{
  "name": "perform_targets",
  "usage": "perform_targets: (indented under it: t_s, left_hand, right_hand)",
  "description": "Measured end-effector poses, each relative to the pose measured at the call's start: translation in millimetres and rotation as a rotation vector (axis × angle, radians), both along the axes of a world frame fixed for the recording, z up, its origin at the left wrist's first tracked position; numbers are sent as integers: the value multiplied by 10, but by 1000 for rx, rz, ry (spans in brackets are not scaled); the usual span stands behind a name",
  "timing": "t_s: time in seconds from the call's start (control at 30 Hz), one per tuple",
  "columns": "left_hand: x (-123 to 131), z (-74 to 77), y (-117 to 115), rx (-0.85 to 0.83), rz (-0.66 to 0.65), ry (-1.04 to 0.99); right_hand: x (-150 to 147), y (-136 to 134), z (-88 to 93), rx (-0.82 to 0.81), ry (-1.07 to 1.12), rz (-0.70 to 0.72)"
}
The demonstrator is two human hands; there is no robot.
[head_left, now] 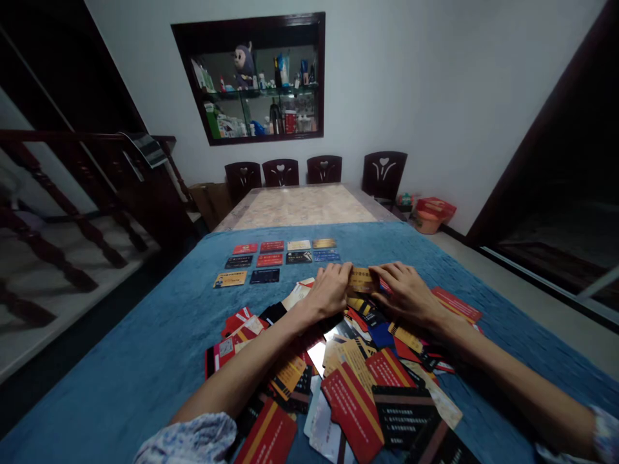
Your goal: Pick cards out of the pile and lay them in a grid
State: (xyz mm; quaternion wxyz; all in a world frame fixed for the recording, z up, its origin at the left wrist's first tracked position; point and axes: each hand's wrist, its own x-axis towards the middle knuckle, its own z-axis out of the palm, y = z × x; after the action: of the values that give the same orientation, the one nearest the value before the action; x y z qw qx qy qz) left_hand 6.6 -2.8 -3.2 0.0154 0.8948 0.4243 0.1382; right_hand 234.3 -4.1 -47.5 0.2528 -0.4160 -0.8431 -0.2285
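Note:
A gold card (362, 281) is held up between my two hands above a loose heap of cards. My left hand (329, 287) pinches its left edge with closed fingers. My right hand (405, 289) closes on its right edge, and part of a red and blue card (385, 286) shows beneath those fingers. The heap below mixes red cards (353, 409), black cards (403, 412) and yellow cards (290, 374), overlapping at many angles. Beyond my left hand, several cards lie apart in neat rows, among them a gold card (324, 243), a blue card (327, 256) and a yellow card (231, 278).
A blue cloth (159, 322) covers the near part of the table, with a patterned tabletop (300, 203) past it. Dark chairs (280, 172) stand at the far end. At right on the floor sits a pink bucket (428, 221); a wooden railing (62, 212) runs along the left.

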Motion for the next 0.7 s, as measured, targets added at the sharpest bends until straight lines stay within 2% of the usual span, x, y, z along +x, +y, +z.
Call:
perform_targets:
  t_s: [0.27, 0.7]
  left_hand:
    - [-1, 28, -2, 41, 30, 73]
    - [-10, 132, -1, 89, 1, 177]
  right_hand:
    - [35, 2, 17, -45, -41, 12]
    - [76, 105, 47, -72, -86, 47]
